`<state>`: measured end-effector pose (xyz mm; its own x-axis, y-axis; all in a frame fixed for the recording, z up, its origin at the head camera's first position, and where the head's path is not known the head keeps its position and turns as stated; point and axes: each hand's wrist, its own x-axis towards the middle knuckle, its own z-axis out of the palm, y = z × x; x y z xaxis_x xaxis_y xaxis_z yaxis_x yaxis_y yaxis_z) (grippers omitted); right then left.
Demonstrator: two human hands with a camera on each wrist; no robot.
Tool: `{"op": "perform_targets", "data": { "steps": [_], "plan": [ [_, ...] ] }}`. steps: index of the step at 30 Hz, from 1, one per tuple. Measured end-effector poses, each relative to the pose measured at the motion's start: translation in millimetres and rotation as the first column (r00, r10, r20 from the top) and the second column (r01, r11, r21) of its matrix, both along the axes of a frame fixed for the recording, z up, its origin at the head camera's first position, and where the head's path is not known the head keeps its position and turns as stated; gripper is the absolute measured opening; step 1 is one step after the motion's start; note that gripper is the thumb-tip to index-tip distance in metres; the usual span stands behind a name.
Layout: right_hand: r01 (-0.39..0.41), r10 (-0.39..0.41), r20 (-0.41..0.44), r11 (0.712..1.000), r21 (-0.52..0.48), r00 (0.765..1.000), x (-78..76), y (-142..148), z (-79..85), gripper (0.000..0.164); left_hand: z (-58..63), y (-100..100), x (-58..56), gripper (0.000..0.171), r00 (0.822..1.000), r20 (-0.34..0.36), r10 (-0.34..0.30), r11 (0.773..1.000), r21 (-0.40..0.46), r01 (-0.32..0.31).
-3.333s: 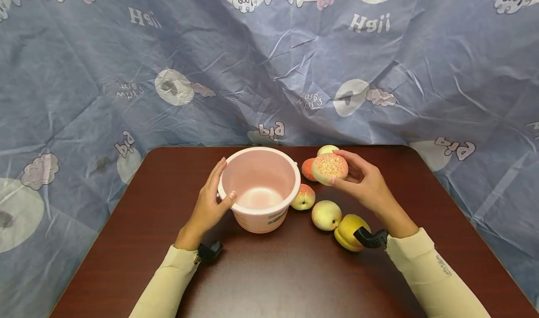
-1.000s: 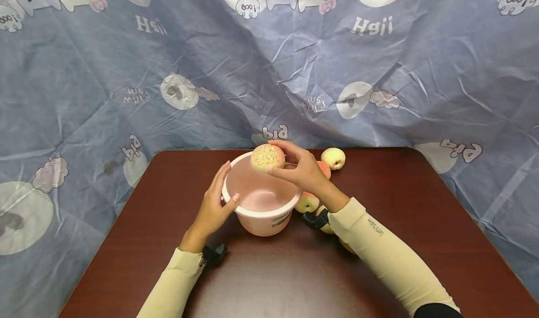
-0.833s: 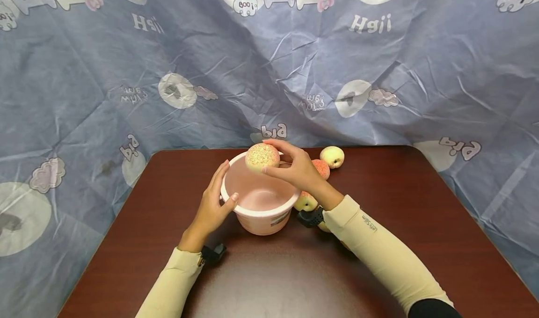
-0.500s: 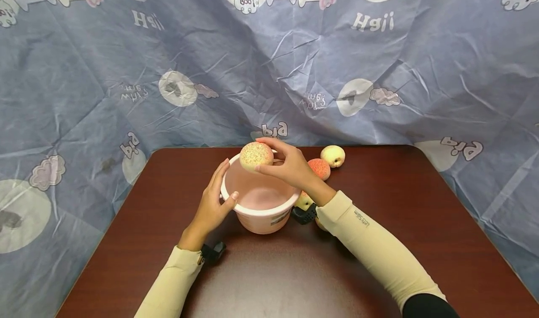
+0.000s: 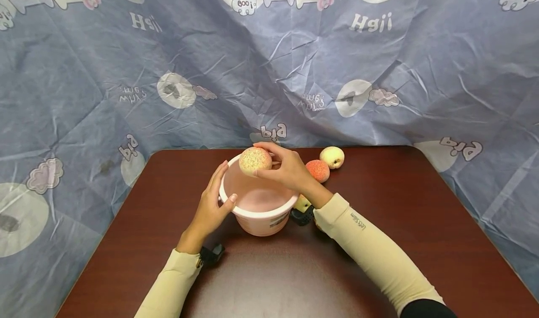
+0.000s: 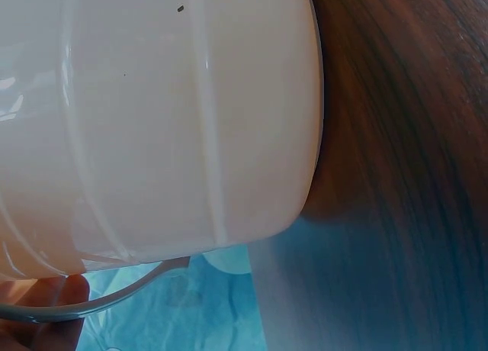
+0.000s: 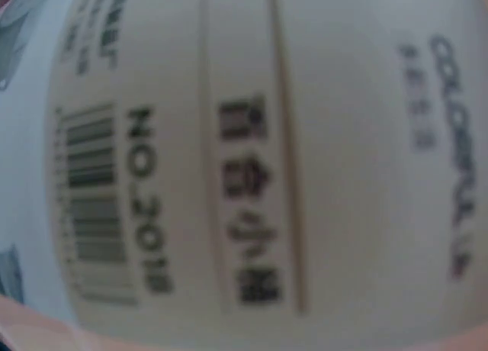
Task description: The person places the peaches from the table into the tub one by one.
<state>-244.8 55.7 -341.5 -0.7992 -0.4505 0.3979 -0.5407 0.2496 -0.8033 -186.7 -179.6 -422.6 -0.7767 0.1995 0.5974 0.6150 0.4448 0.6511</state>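
Observation:
My right hand grips a speckled yellow-and-red peach between thumb and fingers, over the mouth of a pale pink bucket. On the bucket's left side my left hand holds the rim, thumb lapped over the front edge and fingers spread along the outside. In the left wrist view the ribbed bucket wall fills much of the picture, with fingers beside its grey handle. The right wrist view is blurred and taken up by the bucket's printed label. No fruit shows on the visible bucket floor.
Right of the bucket lie a red peach and a pale yellow peach. Another peach sits against the bucket, partly behind the right wrist. More fruit is largely hidden under that forearm. A patterned blue cloth hangs behind the brown table.
My right hand has carried the speckled peach leftward from beside the other fruit to above the bucket, most recently lowering it slightly. My left hand has kept its place on the rim.

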Motion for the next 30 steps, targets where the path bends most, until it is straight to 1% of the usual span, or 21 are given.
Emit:
{"op": "perform_targets", "data": {
  "steps": [3,6,9,16,19,22,26,29,30],
  "plan": [
    [0.016,-0.016,-0.008,1.000,0.016,1.000,-1.6,1,-4.5,0.061,-0.9,0,0.9,0.076,1.000,-0.003,-0.003,1.000,0.004,0.003],
    [0.020,-0.020,-0.022,0.999,0.026,1.000,-1.6,0,-5.7,0.062,-1.0,0,1.5,0.076,1.000,-0.007,-0.005,1.000,0.014,0.005],
    [0.018,-0.016,-0.041,0.999,0.048,0.999,-1.8,-2,-5.0,0.062,2.8,0,3.6,0.076,1.000,-0.008,-0.005,1.000,0.022,0.005],
    [0.038,-0.030,-0.057,0.989,0.146,0.998,-2.2,-2,-3.4,0.061,32.1,10,19.6,0.073,1.000,-0.005,-0.025,0.999,0.035,0.025],
    [0.034,-0.023,-0.066,0.983,0.179,0.998,-2.1,-3,-3.4,0.060,36.6,12,22.4,0.072,1.000,0.003,-0.024,0.999,0.030,0.024],
    [0.030,-0.013,-0.085,0.978,0.207,0.996,-2.6,-4,-3.6,0.060,34.2,11,20.8,0.072,1.000,-0.009,-0.027,0.999,0.039,0.027],
    [0.027,0.000,-0.115,0.973,0.228,0.993,-3.4,-5,-3.7,0.060,16.8,5,8.8,0.074,0.999,-0.027,-0.021,0.999,0.041,0.022],
    [0.037,-0.006,-0.125,0.968,0.248,0.992,-2.7,-5,-3.3,0.064,3.8,0,0.1,0.076,1.000,-0.020,-0.020,0.999,0.030,0.020],
    [0.040,-0.009,-0.123,0.967,0.251,0.992,-2.5,-5,-3.2,0.066,1.8,0,-1.1,0.076,1.000,-0.017,-0.020,0.999,0.028,0.020]
  ]
}}
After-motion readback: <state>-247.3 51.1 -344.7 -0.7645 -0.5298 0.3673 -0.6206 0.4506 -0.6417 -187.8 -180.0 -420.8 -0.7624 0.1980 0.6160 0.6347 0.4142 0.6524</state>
